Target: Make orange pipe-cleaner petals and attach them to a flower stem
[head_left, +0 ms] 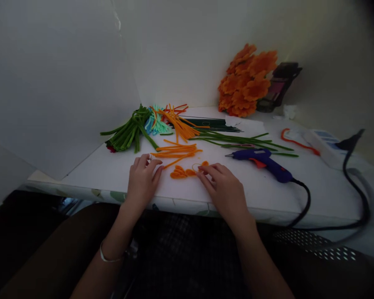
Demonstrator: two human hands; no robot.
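My left hand (142, 176) is at the table's front, its fingers curled and the thumb and forefinger closed at the near end of an orange pipe cleaner (180, 159). More orange pipe cleaners (174, 148) lie loose just beyond it. Between thumb and forefinger, my right hand (222, 185) pinches a thin yellowish loop (195, 167). Beside those fingertips lie small orange petal-shaped pieces (178, 172), folded from fuzzy stem; the right fingers partly cover some of them.
A blue glue gun (263, 160) lies on the right, its black cord (308, 199) trailing over the table edge. Green pipe cleaners (237, 138) spread behind. A green bundle (127, 133) sits left. Orange fuzzy flowers (247, 83) stand at the back, near a white power strip (326, 145).
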